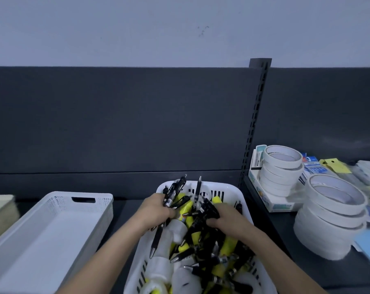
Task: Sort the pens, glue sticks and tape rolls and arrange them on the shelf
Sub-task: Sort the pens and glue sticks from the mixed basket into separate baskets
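Black pens (173, 195) fill the left grip (156, 211) — right grip (226, 217) seemingly clutches more, fingertips buried.

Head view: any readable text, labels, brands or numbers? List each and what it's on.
None can be read.
Blue and white packets behind the white tape roll stacks: print there, too blurred.
Yellow glue sticks in the white slotted basket: coloured label, too blurred.
Black pens in the left hand: pale barrel marks, too small.
Yellow hang tag: no text discernible.
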